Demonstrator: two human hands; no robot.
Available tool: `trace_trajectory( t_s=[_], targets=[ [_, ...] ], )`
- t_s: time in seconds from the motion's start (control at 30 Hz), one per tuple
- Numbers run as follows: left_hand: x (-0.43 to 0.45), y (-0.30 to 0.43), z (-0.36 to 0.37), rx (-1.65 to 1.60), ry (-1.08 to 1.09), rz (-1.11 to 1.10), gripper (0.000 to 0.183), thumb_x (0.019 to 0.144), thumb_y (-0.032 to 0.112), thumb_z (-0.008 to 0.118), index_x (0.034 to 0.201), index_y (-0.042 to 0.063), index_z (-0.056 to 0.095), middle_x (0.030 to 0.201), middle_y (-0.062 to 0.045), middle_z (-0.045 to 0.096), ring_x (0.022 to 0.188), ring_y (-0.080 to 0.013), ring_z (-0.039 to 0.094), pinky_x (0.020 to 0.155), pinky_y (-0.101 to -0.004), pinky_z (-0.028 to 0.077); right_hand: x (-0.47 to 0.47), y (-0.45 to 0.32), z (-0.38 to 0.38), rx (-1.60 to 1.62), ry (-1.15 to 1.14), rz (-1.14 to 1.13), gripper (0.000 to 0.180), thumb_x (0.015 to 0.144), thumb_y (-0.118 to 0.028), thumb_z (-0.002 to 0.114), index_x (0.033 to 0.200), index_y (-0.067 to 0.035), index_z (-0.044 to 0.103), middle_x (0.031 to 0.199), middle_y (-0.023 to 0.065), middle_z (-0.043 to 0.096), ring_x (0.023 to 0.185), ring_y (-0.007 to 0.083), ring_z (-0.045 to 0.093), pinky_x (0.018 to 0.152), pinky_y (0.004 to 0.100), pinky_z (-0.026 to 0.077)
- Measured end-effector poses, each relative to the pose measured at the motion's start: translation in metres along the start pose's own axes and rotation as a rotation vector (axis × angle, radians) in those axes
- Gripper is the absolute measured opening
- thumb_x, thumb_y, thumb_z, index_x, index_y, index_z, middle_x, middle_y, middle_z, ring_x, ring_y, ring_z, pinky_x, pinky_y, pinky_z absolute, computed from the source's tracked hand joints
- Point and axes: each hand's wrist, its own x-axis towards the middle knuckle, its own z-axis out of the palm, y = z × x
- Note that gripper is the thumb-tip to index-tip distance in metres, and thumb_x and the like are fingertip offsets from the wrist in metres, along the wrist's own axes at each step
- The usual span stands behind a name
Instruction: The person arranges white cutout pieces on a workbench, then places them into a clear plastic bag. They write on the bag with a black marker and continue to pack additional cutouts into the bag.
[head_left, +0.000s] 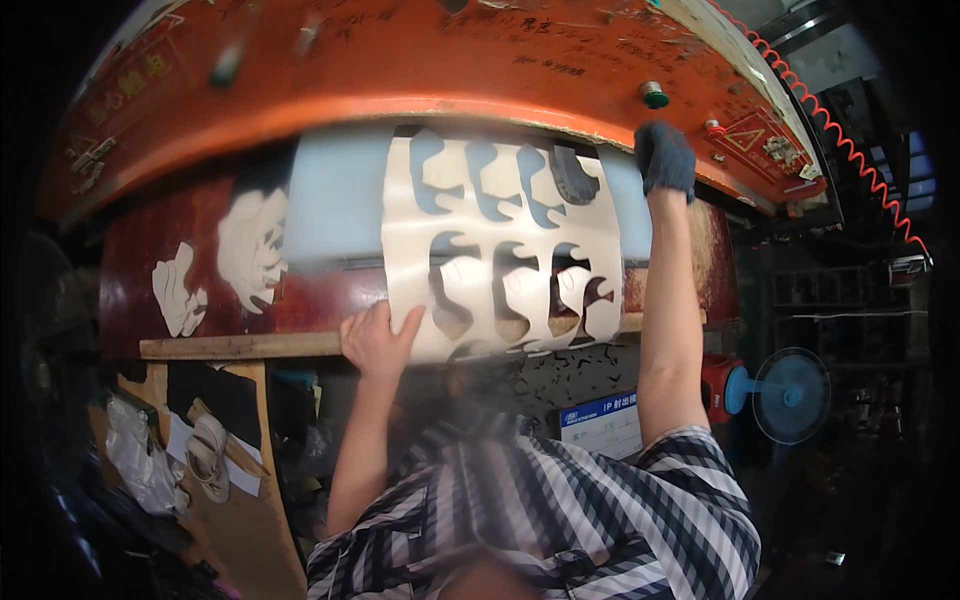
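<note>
A cream sheet (480, 234) with rows of curved cut-outs lies before me, its near end at the wooden table edge. My left hand (379, 337), bare, holds the sheet's near left corner, thumb spread over it. On the sheet's far right part sits a dark curved cutting die (574, 177). My right hand (666, 161), in a dark knit glove, is stretched out to the front of the orange press head (480, 82), just below a green push button (655, 96). Its fingers are hidden, and whether it touches the press is unclear. Pale blue cutting board (337, 199) shows beside the sheet.
Cut cream pieces lie in a larger stack (251, 247) and a smaller pile (178, 292) on the dark red table (322, 300). A shoe (208, 457) and plastic bag (135, 454) rest lower left. A blue fan (789, 397) stands right; a red coiled hose (847, 139) hangs beyond.
</note>
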Motion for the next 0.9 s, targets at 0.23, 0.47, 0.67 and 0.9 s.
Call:
trace_trajectory(
  t_s=[0.23,0.47,0.67,0.9],
  targets=[
    [0.074,-0.003,0.035,0.056,0.013,0.023,0.04,0.075,0.046,0.069,0.068,0.009,0.055,0.061,-0.008,0.056,0.061,-0.0279,0.055,0.063,-0.0394,0.039,0.021,0.012,0.006,-0.186,-0.067,-0.161,0.028,0.084,-0.025,0.045,0.064,-0.009,0.055,0.063,0.0156,0.056,0.063,0.0323,0.054,0.06,0.0394,0.04],
    [0.129,-0.002,0.06,0.103,0.021,0.017,0.046,0.077,0.053,0.064,0.069,0.008,0.056,0.064,-0.011,0.06,0.065,-0.0294,0.058,0.064,-0.0408,0.04,-0.124,0.076,0.014,-0.512,-0.186,-0.318,0.037,0.08,-0.025,0.058,0.112,-0.006,0.062,0.095,0.0138,0.064,0.092,0.0317,0.06,0.082,0.0411,0.045],
    [0.128,0.002,0.056,0.159,-0.075,-0.043,0.046,0.077,0.056,0.062,0.078,0.01,0.061,0.069,-0.011,0.064,0.07,-0.0284,0.062,0.071,-0.0398,0.043,-0.136,0.079,0.022,-0.619,-0.151,-0.501,0.023,0.08,-0.018,0.055,0.098,-0.006,0.062,0.099,0.013,0.062,0.093,0.0324,0.058,0.083,0.0442,0.045],
    [0.125,-0.005,0.045,0.058,-0.208,-0.007,0.046,0.079,0.054,0.061,0.089,0.009,0.063,0.08,-0.014,0.066,0.081,-0.0294,0.062,0.077,-0.0411,0.041,-0.135,0.078,0.021,-0.685,-0.183,-0.505,0.029,0.079,-0.018,0.052,0.104,-0.008,0.063,0.089,0.008,0.065,0.085,0.0286,0.061,0.075,0.0436,0.047]
  ],
)
